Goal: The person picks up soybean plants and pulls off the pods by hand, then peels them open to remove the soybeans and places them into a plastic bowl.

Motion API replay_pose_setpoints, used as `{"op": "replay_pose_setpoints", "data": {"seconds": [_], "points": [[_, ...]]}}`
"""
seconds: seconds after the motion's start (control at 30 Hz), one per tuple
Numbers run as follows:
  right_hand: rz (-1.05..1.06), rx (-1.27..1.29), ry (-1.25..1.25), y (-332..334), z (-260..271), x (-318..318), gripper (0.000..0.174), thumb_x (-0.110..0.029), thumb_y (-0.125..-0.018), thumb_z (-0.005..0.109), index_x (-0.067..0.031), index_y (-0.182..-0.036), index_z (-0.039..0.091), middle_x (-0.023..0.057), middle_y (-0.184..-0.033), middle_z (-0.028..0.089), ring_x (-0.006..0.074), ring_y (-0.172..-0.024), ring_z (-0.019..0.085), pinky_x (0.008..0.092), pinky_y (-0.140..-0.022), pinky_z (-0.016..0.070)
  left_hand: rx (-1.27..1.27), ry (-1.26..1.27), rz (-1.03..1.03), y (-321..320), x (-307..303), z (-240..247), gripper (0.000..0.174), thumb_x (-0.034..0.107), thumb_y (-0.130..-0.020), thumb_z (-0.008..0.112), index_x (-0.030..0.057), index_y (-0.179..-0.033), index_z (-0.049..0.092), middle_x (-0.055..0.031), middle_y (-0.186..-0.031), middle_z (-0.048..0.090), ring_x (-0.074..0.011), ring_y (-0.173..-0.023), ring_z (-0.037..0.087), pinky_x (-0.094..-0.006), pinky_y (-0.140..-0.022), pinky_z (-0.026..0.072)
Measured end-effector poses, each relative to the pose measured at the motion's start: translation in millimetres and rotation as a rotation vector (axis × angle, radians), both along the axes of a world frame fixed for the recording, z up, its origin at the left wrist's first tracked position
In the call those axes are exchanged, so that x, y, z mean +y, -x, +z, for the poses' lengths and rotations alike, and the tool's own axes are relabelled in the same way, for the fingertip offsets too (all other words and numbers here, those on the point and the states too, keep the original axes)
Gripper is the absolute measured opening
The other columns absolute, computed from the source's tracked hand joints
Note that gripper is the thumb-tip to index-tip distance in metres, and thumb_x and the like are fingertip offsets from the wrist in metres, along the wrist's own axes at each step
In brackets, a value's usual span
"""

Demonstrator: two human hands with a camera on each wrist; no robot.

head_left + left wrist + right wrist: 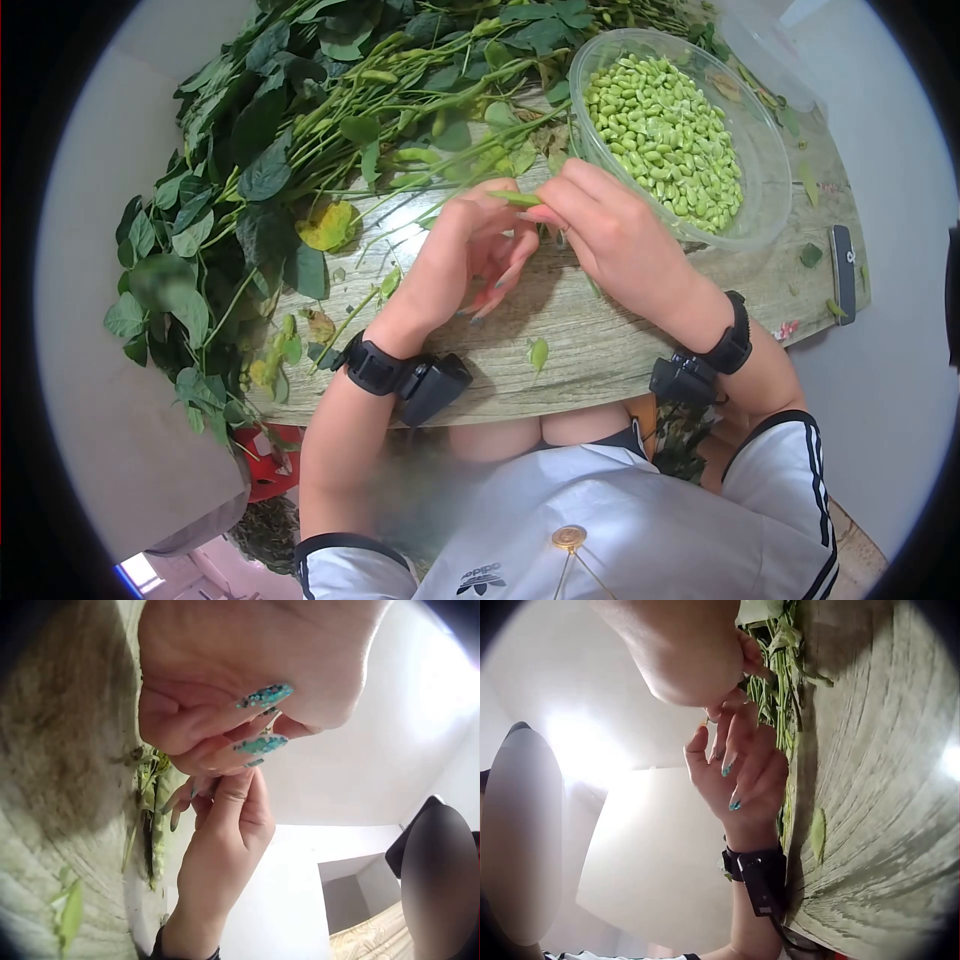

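A green bean pod (pixel 516 198) is held between both hands above the table, in the head view. My left hand (pixel 470 250) pinches its left end with thumb and forefinger, the other fingers loosely bent below. My right hand (pixel 618 228) pinches the right end with curled fingers. In the left wrist view my left hand (pixel 247 675) fills the top and my right hand (pixel 225 840) meets its fingertips. The right wrist view shows my left hand (pixel 742 765) with long teal nails; the pod is mostly hidden there.
A clear round tub (pixel 770 190) of shelled green beans (pixel 660 135) stands behind the right hand. Leafy bean stalks (pixel 300 120) cover the table's back and left. A loose pod (pixel 538 354) lies near the front edge of the table (pixel 600 350). A dark device (pixel 843 275) lies at the right.
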State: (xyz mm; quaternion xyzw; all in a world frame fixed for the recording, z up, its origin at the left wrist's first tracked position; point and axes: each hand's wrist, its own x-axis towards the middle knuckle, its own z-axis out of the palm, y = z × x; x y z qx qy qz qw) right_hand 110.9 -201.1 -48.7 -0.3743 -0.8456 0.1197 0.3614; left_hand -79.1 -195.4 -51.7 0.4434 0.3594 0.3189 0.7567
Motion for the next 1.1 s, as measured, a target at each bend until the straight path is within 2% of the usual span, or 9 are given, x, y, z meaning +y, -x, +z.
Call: {"op": "replay_pose_setpoints", "data": {"seconds": [0.37,0.43,0.53,0.6,0.7,0.83,0.9,1.03,1.1], "points": [[0.018,-0.038,0.148,-0.8,-2.8,-2.3,0.007,-0.004,-0.086,0.059,-0.0002,-0.087,0.053,0.0149,-0.084,0.054,0.0356,-0.080,0.057,0.0430,-0.068,0.0474,-0.076,0.178,-0.017,1.7,-0.1,-4.6,0.030,0.032,-0.096,0.029,0.0126,-0.113,0.044,-0.0099,-0.073,0.049,-0.0196,-0.038,0.043,-0.0293,-0.031,0.0367],[0.056,0.006,0.197,0.4,-6.6,-1.5,0.008,-0.005,-0.088,0.060,0.0000,-0.086,0.054,0.0154,-0.084,0.054,0.0364,-0.078,0.057,0.0430,-0.068,0.0477,-0.024,0.169,0.008,0.3,-1.2,-6.3,0.036,0.038,-0.095,0.034,0.0040,-0.094,0.047,-0.0030,-0.067,0.049,-0.0124,-0.044,0.046,-0.0248,-0.035,0.0355],[0.073,0.117,0.268,3.9,-6.9,0.7,0.016,-0.013,-0.094,0.058,-0.0001,-0.084,0.058,0.0118,-0.077,0.058,0.0288,-0.071,0.059,0.0373,-0.065,0.0477,-0.038,0.113,0.016,-1.8,-2.2,-2.9,0.038,0.036,-0.094,0.034,0.0012,-0.094,0.049,-0.0027,-0.065,0.048,-0.0124,-0.043,0.047,-0.0242,-0.035,0.0360],[0.117,0.448,0.768,5.9,-0.5,-0.8,0.031,-0.024,-0.100,0.052,-0.0005,-0.081,0.061,0.0054,-0.067,0.059,0.0161,-0.061,0.056,0.0291,-0.058,0.0452,0.004,0.029,0.020,-1.7,-2.6,-2.4,0.037,0.034,-0.095,0.034,0.0006,-0.096,0.050,-0.0028,-0.065,0.049,-0.0119,-0.042,0.047,-0.0236,-0.035,0.0359],[0.092,0.556,0.943,4.6,-1.4,-0.2,0.043,-0.032,-0.104,0.045,-0.0010,-0.079,0.062,0.0002,-0.062,0.057,0.0068,-0.057,0.051,0.0234,-0.052,0.0413,0.080,-0.112,0.042,-3.1,-6.1,-2.8,0.035,0.030,-0.095,0.033,-0.0007,-0.099,0.051,-0.0033,-0.064,0.051,-0.0110,-0.041,0.047,-0.0226,-0.036,0.0361],[0.077,0.555,0.906,3.4,-0.8,0.5,0.045,-0.034,-0.104,0.043,-0.0016,-0.079,0.061,-0.0004,-0.062,0.055,0.0066,-0.053,0.050,0.0232,-0.049,0.0404,0.169,-0.228,0.069,-6.2,-8.8,-0.3,0.030,0.023,-0.097,0.035,-0.0018,-0.099,0.051,-0.0032,-0.063,0.055,-0.0099,-0.041,0.048,-0.0223,-0.038,0.0365],[0.171,0.726,1.225,-1.6,-4.4,3.4,0.042,-0.033,-0.104,0.044,-0.0017,-0.081,0.060,-0.0004,-0.061,0.055,0.0070,-0.054,0.051,0.0239,-0.049,0.0410,0.162,-0.258,0.080,-6.4,-8.6,-5.5,0.027,0.020,-0.097,0.037,-0.0019,-0.100,0.051,-0.0026,-0.061,0.054,-0.0097,-0.041,0.048,-0.0224,-0.039,0.0364],[0.125,0.679,1.121,4.8,-5.7,2.0,0.041,-0.032,-0.104,0.044,-0.0020,-0.081,0.058,-0.0001,-0.061,0.055,0.0073,-0.052,0.051,0.0234,-0.049,0.0409,0.324,-0.402,0.133,-5.5,-7.9,-0.3,0.022,0.018,-0.099,0.042,-0.0006,-0.102,0.053,-0.0014,-0.058,0.054,-0.0088,-0.040,0.047,-0.0225,-0.039,0.0357],[0.068,0.461,0.661,7.3,-5.1,-1.4,0.041,-0.032,-0.105,0.043,-0.0024,-0.079,0.057,0.0002,-0.061,0.055,0.0070,-0.051,0.052,0.0220,-0.048,0.0406,0.334,-0.408,0.094,-4.5,-5.3,5.1,0.022,0.021,-0.100,0.044,0.0007,-0.104,0.053,-0.0012,-0.058,0.053,-0.0083,-0.040,0.046,-0.0226,-0.039,0.0355]]}}
